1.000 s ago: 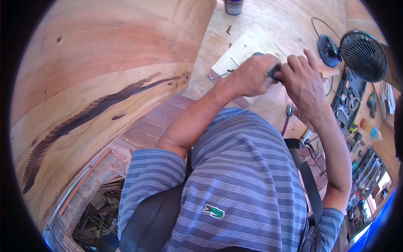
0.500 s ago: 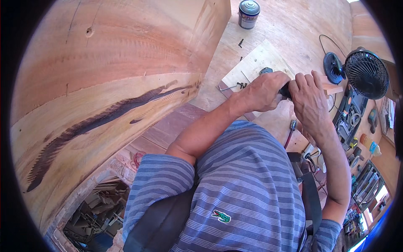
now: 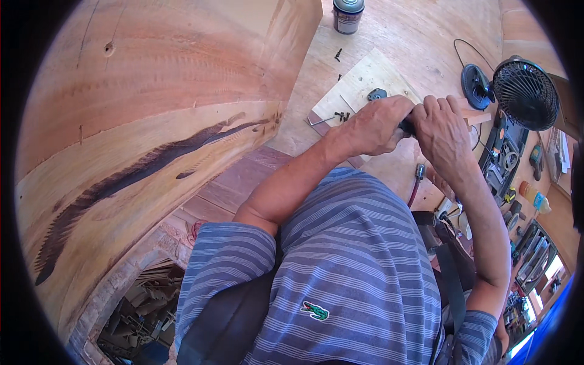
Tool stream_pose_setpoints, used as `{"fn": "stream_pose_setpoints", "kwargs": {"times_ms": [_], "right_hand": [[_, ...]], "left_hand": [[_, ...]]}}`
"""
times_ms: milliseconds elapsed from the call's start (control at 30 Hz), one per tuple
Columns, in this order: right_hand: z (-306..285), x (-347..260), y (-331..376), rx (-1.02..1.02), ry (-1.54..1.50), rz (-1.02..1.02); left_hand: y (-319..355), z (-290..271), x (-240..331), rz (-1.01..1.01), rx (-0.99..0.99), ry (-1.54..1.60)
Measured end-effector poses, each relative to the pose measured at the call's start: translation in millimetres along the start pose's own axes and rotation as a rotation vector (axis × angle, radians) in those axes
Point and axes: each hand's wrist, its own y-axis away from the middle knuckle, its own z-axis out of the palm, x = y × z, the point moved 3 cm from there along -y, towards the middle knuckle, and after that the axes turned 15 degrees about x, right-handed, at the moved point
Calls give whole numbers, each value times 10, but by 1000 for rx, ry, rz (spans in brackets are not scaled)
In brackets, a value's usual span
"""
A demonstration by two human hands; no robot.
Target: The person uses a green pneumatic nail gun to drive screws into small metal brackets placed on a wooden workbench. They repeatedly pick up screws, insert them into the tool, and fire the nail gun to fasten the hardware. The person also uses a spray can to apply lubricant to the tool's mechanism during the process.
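Observation:
My left hand (image 3: 380, 128) and my right hand (image 3: 447, 131) are closed close together over the workbench. Between them shows a black object (image 3: 409, 126), mostly covered by fingers, so I cannot make out its kind. Just beyond my left hand a small dark metal part (image 3: 377, 94) lies on a pale wooden board (image 3: 350, 85). On that board's near left side are several small dark screws (image 3: 342, 116) and an L-shaped hex key (image 3: 322, 121). More dark screws (image 3: 338, 55) lie on the bench left of the board.
A large wooden slab (image 3: 182, 91) stands at the left. A metal can (image 3: 348, 17) is at the back. To the right are a black fan (image 3: 524, 91), a tool case (image 3: 502, 155) and a bottle (image 3: 535, 198). A hose with a metal fitting (image 3: 420, 173) lies below my right hand.
The view has shifted slightly, so the bench things appear a little further left and up. Both hands keep their grip on the black object, almost unchanged in pose.

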Motion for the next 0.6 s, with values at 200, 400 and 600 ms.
{"fn": "stream_pose_setpoints", "kwargs": {"times_ms": [200,400,600], "right_hand": [[-186,-17,26,137,-279,60],[-26,36,41,175,-346,125],[41,37,33,240,-258,64]], "left_hand": [[7,-23,-51,-9,50,37],[-6,-53,-33,12,30,8],[-22,-50,-65,-15,29,-13]]}}
